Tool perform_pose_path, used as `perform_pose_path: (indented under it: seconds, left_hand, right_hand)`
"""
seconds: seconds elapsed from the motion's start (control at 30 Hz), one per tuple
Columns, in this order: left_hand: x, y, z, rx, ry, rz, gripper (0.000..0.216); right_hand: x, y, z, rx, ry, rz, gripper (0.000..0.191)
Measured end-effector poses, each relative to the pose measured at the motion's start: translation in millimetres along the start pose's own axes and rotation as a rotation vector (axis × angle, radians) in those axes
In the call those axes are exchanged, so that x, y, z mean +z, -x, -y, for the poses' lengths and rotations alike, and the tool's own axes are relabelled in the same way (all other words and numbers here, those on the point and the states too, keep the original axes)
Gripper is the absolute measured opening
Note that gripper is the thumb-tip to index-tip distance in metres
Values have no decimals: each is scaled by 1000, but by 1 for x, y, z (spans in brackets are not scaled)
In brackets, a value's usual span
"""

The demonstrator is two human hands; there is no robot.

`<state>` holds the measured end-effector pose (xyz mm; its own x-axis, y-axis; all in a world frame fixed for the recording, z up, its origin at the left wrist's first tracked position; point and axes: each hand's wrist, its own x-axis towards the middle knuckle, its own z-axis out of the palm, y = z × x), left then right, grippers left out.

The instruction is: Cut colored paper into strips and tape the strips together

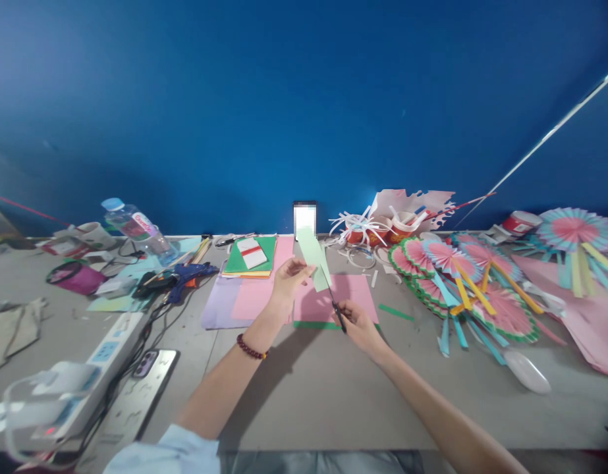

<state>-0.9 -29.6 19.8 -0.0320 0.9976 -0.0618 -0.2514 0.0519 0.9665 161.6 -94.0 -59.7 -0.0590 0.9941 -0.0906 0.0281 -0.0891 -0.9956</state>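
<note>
Pale green paper (313, 253), pinched by the left hand (287, 283), is best held taut and steady for the scissors (338, 315) gripped by the right hand (359, 324).

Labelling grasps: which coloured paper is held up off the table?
The pale green paper strip, held up in the fingers of the left hand; the pink paper sheets, lilac paper sheet and bright green paper sheet all lie flat.

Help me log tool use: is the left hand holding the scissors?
No, the right hand holds the scissors, while the left hand holds the light green paper.
</note>
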Motion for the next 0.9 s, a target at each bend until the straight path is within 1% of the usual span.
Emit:
perform_pose_path:
  seconds: [0.33,0.57,0.9]
  left_hand:
    - [-2,-2,6,-13,9,7,33]
    - [0,-2,6,-33,1,-5,35]
    - [0,-3,6,-11,13,13,36]
  right_hand:
    - [0,-2,0,19,17,-32,43]
    - [-1,-1,0,25,12,-3,41]
    - [-2,2,6,77,12,11,43]
